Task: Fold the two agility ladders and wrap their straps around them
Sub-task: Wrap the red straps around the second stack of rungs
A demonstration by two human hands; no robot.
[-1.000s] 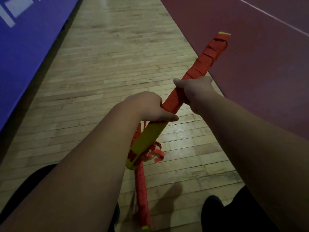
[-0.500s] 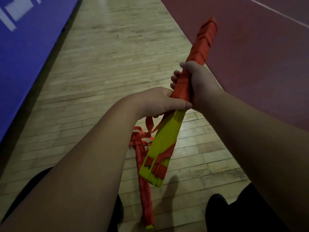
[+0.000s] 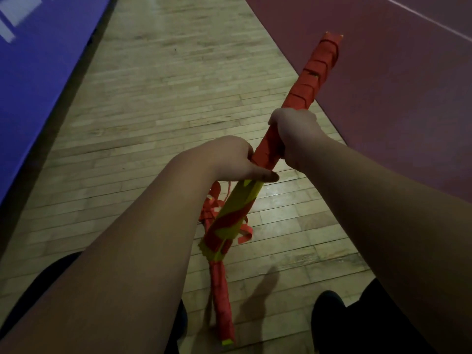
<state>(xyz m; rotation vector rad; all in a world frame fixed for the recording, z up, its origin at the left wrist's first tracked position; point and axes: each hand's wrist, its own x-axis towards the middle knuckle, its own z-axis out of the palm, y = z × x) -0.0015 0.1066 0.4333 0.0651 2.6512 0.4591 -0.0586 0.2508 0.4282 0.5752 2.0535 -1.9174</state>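
- The wooden floor (image 3: 166,98) runs away from the person, with a blue mat (image 3: 38,60) along its left edge and a dark red court surface (image 3: 383,98) on the right.
- The held ladder (image 3: 314,80), 1 of the 2, is folded into a long bundle and is up off the floor in both hands. Its long axis slants from low and near on the left to high and far on the right. The far stretch is bound in red strap turns. The near stretch (image 3: 240,203) shows mostly bare yellow rungs with a few red bands across them.
- The second ladder (image 3: 222,297) appears to lie on the floor between the person's feet, fully wrapped in red, with its yellow tip toward the viewer. Its upper end is hidden behind the held one.
- The right grip (image 3: 293,131) is closed around the wrapped middle of the held ladder, farther up the axis.
- The left grip (image 3: 229,159) holds the same bundle just below, with the thumb laid across where red meets yellow.
- The loose strap (image 3: 212,208) hangs in curls beside the yellow stretch, under the left grip.
- Judged from this, the bare end and the slack both lie below the left grip, the nearer hand, so the remaining turns likely fall to it while the right steadies the bundle.
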